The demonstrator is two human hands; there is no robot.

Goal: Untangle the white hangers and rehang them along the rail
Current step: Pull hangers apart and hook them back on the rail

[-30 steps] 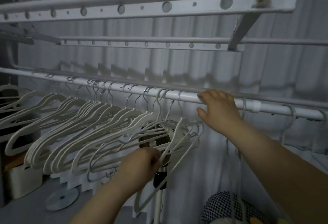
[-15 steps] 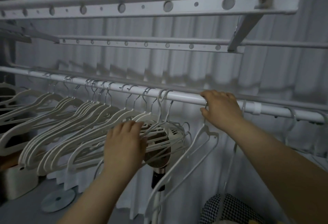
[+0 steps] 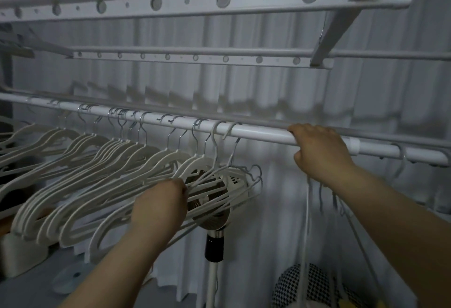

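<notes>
Left hand (image 3: 159, 206) fingers curled into tangled white hangers (image 3: 202, 161), gripped bar; bunch hung under rail (image 3: 263, 134), long axes sloping down-left; right hand (image 3: 322, 153) hooked over rail, farther off

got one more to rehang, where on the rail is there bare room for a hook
Bare: the rail between the last hook and the right hand. Crowded: leftward, white hangers packed hook to hook, left hand gripping them.

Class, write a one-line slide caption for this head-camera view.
Left hand grips the tangled white hangers while the right hand holds the rail; a fan stands behind.
</notes>
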